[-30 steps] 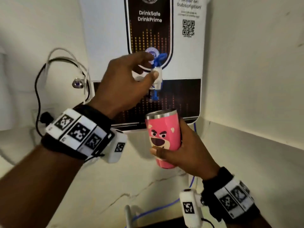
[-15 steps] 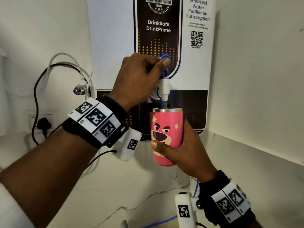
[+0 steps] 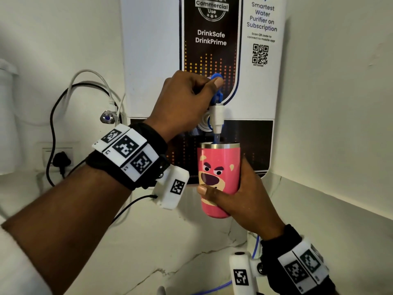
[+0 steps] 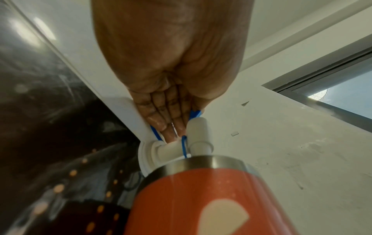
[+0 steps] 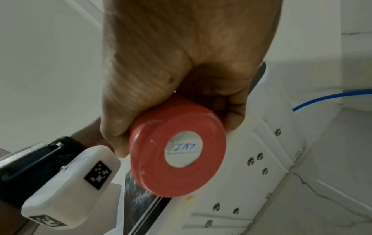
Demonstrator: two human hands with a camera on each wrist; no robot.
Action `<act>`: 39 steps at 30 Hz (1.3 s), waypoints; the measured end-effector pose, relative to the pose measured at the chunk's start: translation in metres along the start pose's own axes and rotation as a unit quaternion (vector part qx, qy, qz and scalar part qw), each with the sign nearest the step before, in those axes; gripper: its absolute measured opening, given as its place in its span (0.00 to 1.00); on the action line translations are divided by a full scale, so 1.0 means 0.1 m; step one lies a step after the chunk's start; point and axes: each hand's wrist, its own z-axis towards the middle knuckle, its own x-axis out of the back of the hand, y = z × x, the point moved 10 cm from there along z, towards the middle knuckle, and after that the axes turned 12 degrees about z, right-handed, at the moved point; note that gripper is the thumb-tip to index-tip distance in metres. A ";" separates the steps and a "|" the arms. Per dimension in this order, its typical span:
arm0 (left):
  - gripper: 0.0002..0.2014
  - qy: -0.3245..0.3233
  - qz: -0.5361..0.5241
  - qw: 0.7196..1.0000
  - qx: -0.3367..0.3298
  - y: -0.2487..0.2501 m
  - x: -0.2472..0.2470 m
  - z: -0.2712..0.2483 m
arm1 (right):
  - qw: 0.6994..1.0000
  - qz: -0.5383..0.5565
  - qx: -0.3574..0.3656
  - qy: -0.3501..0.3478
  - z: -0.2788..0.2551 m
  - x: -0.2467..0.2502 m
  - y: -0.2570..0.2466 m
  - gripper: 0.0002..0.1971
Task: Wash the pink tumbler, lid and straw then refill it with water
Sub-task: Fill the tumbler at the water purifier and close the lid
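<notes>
Head view, pink tumbler [image 3: 219, 179] upright, mouth up under tap spout [image 3: 217, 120]

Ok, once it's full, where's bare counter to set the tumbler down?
Bare marble counter lies right of the right hand, running to the wall. Another patch lies below the tumbler, toward the cracked seam. It is crowded at left near the black cable and directly beneath the tap.

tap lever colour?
Blue tap lever, pinched by the left hand; head view shows it best.
</notes>
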 end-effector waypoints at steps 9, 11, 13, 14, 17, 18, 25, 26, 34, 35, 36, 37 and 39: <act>0.22 -0.001 0.003 1.000 0.008 0.00 0.00 0.00 | 1.000 0.003 -0.006 0.002 0.00 0.01 0.00 0.39; 0.21 -0.002 -0.003 1.000 0.015 0.00 0.00 0.00 | 1.000 0.000 -0.006 0.001 0.00 0.01 0.01 0.38; 0.21 -0.006 -0.006 1.000 0.019 -0.02 -0.01 0.00 | 1.000 0.001 -0.005 0.002 -0.01 0.01 0.01 0.38; 0.21 -0.008 -0.004 1.000 0.019 -0.02 -0.02 0.01 | 1.000 0.001 -0.003 0.002 -0.01 0.01 0.01 0.39; 0.22 -0.009 -0.001 1.000 0.019 -0.02 -0.02 0.01 | 1.000 -0.002 0.002 0.003 -0.01 0.02 0.01 0.40; 0.21 -0.009 -0.002 1.000 0.019 -0.02 -0.01 0.01 | 1.000 -0.002 0.002 0.002 -0.01 0.02 0.02 0.40; 0.21 -0.009 -0.001 1.000 0.015 -0.02 -0.02 0.02 | 1.000 -0.001 -0.001 0.001 -0.03 0.01 0.04 0.42; 0.21 -0.009 -0.001 1.000 0.014 -0.02 -0.02 0.02 | 1.000 -0.003 -0.001 0.002 -0.03 0.01 0.05 0.43; 0.23 -0.011 -0.004 1.000 0.008 -0.03 -0.04 0.03 | 1.000 0.002 0.010 0.006 -0.06 0.00 0.11 0.44; 0.23 -0.011 -0.006 1.000 0.008 -0.03 -0.04 0.03 | 1.000 0.003 0.012 0.008 -0.06 0.01 0.12 0.45; 0.23 -0.012 -0.006 1.000 0.009 -0.03 -0.05 0.03 | 1.000 0.004 0.013 0.010 -0.07 0.01 0.13 0.45; 0.23 -0.012 -0.004 1.000 0.008 -0.03 -0.05 0.03 | 1.000 0.005 0.015 0.012 -0.07 0.01 0.13 0.46; 0.23 -0.012 0.000 1.000 0.007 -0.02 -0.04 0.03 | 1.000 0.010 0.019 0.016 -0.08 0.01 0.12 0.45</act>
